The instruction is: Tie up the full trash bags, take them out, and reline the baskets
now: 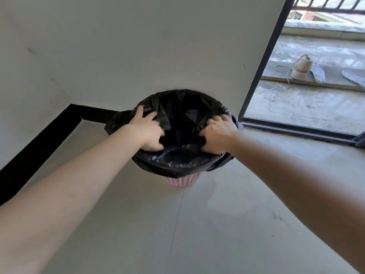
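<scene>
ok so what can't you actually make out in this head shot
Head view:
- Pink perforated plastic basket: only a low strip shows; the black plastic trash bag folded over it hides the rest.
- Bag's inside: too dark to tell contents.
- Left hand: fingers motion-blurred where it grips the bag.
- Right hand: fingertips hidden in bag folds.
- Grey insole outside: cut off by the right edge.
</scene>
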{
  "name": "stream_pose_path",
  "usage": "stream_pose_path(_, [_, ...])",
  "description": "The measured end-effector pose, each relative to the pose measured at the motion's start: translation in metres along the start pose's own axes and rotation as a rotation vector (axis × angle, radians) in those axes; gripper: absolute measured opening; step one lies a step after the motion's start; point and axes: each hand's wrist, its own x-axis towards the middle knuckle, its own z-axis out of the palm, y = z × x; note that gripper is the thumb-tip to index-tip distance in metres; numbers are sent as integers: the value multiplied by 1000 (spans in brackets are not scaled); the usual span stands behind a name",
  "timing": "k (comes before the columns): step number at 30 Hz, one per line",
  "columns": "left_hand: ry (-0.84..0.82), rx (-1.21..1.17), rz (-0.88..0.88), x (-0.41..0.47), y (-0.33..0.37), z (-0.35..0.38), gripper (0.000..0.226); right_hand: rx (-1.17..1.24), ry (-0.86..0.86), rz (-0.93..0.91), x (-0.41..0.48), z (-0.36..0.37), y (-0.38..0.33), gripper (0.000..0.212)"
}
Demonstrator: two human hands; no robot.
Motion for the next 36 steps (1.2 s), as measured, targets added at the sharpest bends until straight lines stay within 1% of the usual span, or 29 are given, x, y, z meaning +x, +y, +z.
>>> stream_pose_path(1, [-158,81,-35,7,6,5,67,-59,-110,13,3,4,-2,45])
stream_pose_path(2, [-255,142,-62,13,11,11,72,-100,-157,16,7,6,-3,41])
stream_pose_path(3, [-303,170,-81,18,15,15,74,-124,-166,11,12,7,-4,37])
stream_pose_path(5, [-341,175,-92,19,17,18,72,-160,-170,4,18,8,-6,36])
stream_pose_path(6, [-322,171,-93,18,17,18,68,-174,-163,8,20,8,-8,37])
stream_pose_path(7, [-268,154,-91,17,17,17,62,-168,-133,12,22,8,-9,38])
stream_pose_path(8, [-166,102,-91,14,17,15,57,-128,-77,17,22,8,-9,38])
stream_pose_path(9, [-6,-6,-108,11,15,12,52,-41,3,25,22,7,-9,37])
stream_pose_path(10, [202,-154,-142,7,12,9,47,93,112,42,19,6,-8,35])
stream_pose_path(12, [642,-415,-251,-4,3,3,39,427,435,128,11,1,-5,29])
stream_pose_path(13, [812,-491,-325,-9,-1,4,38,565,607,199,6,0,-2,26])
stream_pose_path(14, [909,-557,-414,-14,-7,8,41,663,712,290,2,-1,2,27])
stream_pose_path(15, [905,-627,-502,-18,-11,15,48,734,720,393,-2,2,7,34])
stream_pose_path(16, [825,-713,-567,-22,-15,23,57,803,631,495,-7,6,12,45])
stream_pose_path(17, [700,-837,-589,-24,-16,34,66,910,497,562,-12,12,16,56])
stream_pose_path(18, [562,-1036,-565,-26,-15,44,73,1085,369,583,-15,17,19,62])
stream_pose_path(19, [444,-1312,-522,-27,-12,50,76,1301,273,568,-19,21,17,62])
stream_pose_path(20, [367,-1588,-493,-28,-8,53,78,1480,208,559,-21,26,15,58])
stream_pose_path(21, [357,-1768,-497,-27,-4,55,78,1587,175,576,-22,29,11,53])
stream_pose_path(22, [381,-1843,-524,-25,-2,54,77,1637,163,618,-21,30,9,48])
stream_pose_path(26, [481,-2034,-672,-14,4,44,63,1816,169,807,-11,28,2,23])
stream_pose_path(28, [507,-2100,-731,-11,7,43,60,1903,182,851,-8,32,2,19])
stream_pose_path(29, [525,-2096,-752,-11,7,41,59,1932,174,854,-8,32,2,20])
stream_pose_path(31, [557,-2023,-760,-8,7,43,60,1977,162,840,-5,37,3,24])
stream_pose_path(34, [601,-1906,-736,-7,7,39,58,1951,189,794,-3,34,3,28])
stream_pose_path(36, [596,-1764,-809,-9,7,32,46,1802,243,772,-5,29,3,36])
